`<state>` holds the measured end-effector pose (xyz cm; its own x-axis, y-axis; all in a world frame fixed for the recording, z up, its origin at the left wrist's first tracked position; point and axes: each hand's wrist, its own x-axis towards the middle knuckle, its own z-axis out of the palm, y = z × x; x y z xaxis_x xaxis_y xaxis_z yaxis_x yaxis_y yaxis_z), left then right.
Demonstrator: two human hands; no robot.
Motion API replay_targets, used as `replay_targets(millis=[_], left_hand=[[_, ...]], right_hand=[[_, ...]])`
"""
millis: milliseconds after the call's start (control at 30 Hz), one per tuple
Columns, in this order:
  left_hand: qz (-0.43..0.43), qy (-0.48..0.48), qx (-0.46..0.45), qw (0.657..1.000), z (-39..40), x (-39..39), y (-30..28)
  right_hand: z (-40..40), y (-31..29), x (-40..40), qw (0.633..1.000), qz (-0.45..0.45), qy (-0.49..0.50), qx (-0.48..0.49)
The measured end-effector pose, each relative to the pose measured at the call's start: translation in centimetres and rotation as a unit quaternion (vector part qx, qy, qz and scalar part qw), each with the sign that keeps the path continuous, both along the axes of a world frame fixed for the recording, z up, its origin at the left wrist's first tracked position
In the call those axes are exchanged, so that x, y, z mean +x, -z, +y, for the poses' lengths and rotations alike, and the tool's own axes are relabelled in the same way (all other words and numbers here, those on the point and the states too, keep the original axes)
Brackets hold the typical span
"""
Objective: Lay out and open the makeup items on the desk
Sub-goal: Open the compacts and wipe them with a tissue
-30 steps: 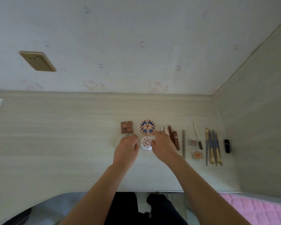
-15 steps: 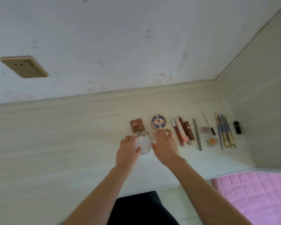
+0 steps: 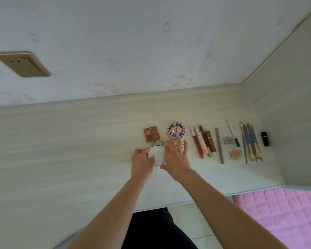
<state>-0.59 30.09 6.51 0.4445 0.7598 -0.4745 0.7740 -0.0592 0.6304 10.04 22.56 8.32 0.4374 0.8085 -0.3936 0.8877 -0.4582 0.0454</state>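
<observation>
Currently, head view: both hands work at one round white compact [image 3: 157, 155] lying on the pale wood-grain tabletop [image 3: 61, 141], a metal ring [image 3: 158, 142] at its far edge. Left hand [image 3: 142, 163] curled, fingers closed on the compact's left rim. Right hand [image 3: 177, 159] spread with fingers loose; thumb touches the compact's near right edge, and one finger reaches toward the patterned round compact [image 3: 176, 130]. A small pale item sits under the right fingers, mostly hidden; cannot identify it.

Row of items along the tabletop, left to right:
- square brown eyeshadow palette [image 3: 151, 134], just beyond the metal ring
- patterned round compact, blue and peach lid, closed
- lip tubes [image 3: 203, 143], red and brown, lying side by side and touching
- grey pencil [image 3: 220, 145], apart from the tubes
- two small clear pots [image 3: 232, 147], one pinkish and one orange
- thin white-handled applicator [image 3: 232, 131], angled, just beyond the pots
- blue-handled brushes [image 3: 250, 142], bunched together
- black lipstick [image 3: 264, 139], nearest the side panel [image 3: 285, 132]

Wall behind carries a gold socket plate [image 3: 22, 64] and faint cartoon prints. Pink quilted bedding [image 3: 280, 212] shows at lower right, below the tabletop edge.
</observation>
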Motion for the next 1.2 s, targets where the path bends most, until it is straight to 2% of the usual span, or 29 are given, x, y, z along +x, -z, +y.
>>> replay_targets(millis=[100,200,333,467,567,667,800,967,1033,1133,1200], left_hand=[[-0.043,-0.056,-0.042,0.997,-0.2,-0.1,-0.1],[-0.118,-0.12,-0.075,0.983,-0.4,-0.4,-0.9],[-0.23,-0.212,-0.179,0.933,-0.8,-1.0,-3.2],[-0.281,-0.279,-0.247,0.884,-0.8,-1.9,-5.0],[-0.302,-0.308,-0.262,0.863,-0.8,-2.5,-6.2],[-0.322,-0.311,-0.275,0.851,-0.6,-3.8,-7.2],[-0.339,-0.274,-0.286,0.853,-0.1,-6.3,-7.8],[-0.353,-0.222,-0.277,0.866,1.4,-9.9,-7.9],[-0.363,-0.216,-0.304,0.854,2.2,-11.5,-8.3],[-0.387,-0.22,-0.371,0.815,3.8,-14.2,-8.6],[-0.393,-0.19,-0.391,0.81,5.0,-16.3,-8.8]], right_hand=[[-0.2,0.1,0.1,0.998,-0.001,-0.002,0.056],[-0.5,-0.2,0.2,0.994,0.046,0.001,0.103],[-1.4,-1.5,0.1,0.978,0.127,0.032,0.163],[-2.2,-3.2,-0.2,0.951,0.222,0.045,0.212],[-2.1,-4.4,-0.7,0.931,0.275,0.025,0.24],[-1.3,-5.7,-1.6,0.921,0.299,-0.02,0.249],[0.0,-6.8,-3.4,0.918,0.311,-0.072,0.236],[2.2,-8.0,-6.0,0.896,0.38,-0.038,0.227],[3.2,-8.5,-7.3,0.897,0.383,-0.028,0.219],[4.8,-9.3,-9.7,0.895,0.389,-0.014,0.218],[5.7,-9.7,-11.7,0.893,0.394,-0.001,0.217]])
